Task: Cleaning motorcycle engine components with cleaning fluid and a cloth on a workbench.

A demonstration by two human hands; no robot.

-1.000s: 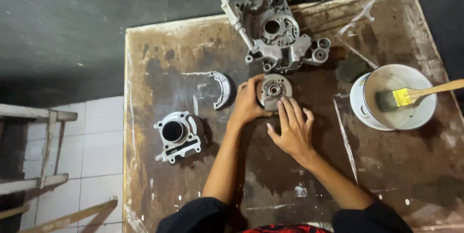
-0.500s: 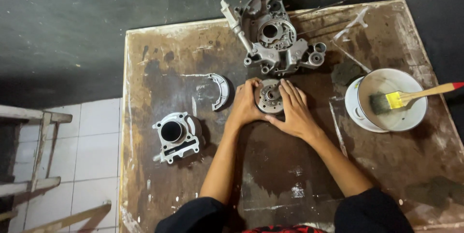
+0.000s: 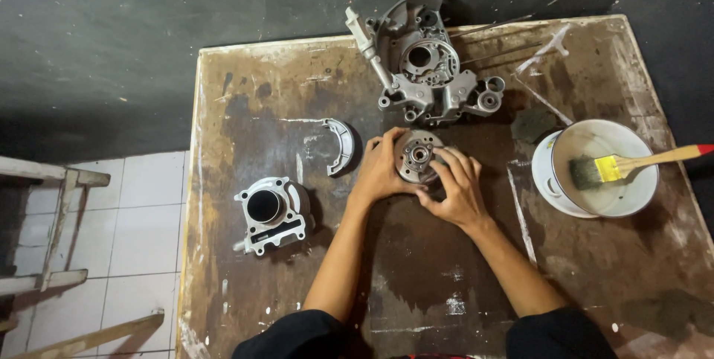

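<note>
On table (image 3: 260,121), both hands still grip round metal part (image 3: 416,156), unchanged.

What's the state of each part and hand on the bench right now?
Round metal part: flat on the table, gripped from both sides.
Left hand: shut on the round metal part's left edge.
Right hand: fingers on its right edge.
Engine case: lying flat, untouched.
Cylinder block: bore up, untouched.
Curved metal piece: lying flat.
White bowl: upright.
Paintbrush: bristles in the bowl, handle over the rim.
</note>
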